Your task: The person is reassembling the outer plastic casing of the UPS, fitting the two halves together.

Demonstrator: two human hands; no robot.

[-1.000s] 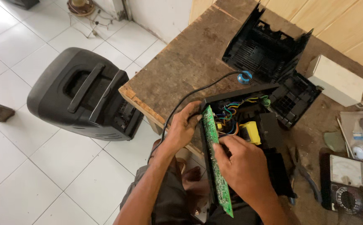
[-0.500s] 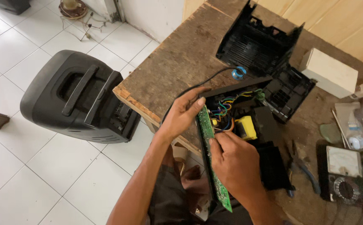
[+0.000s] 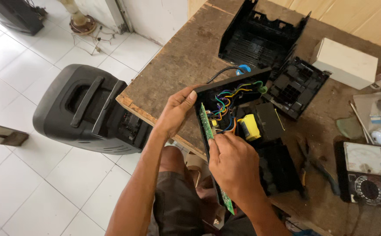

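Head view: mid-frame, the left hand (image 3: 176, 114) grips the opened black casing (image 3: 225, 94) while right hand (image 3: 234, 168) fingers pinch the upright green circuit board (image 3: 206, 126); tugging could tear its coloured wires (image 3: 225, 105).

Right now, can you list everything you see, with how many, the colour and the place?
circuit board: 1, green, on edge in the open case, between both hands
case: 1, black, open, at the table's near edge
wires: several, mixed colours, inside the case
transformer: 1, yellow, inside the case
covers: 2, black, far side of the table
box: 1, white, far right of the table
multimeter: 1, black and white, right edge
table: 1, brown wood
speaker: 1, black, on the white floor tiles, left
left hand: holds the case's left edge
right hand: fingers on the board
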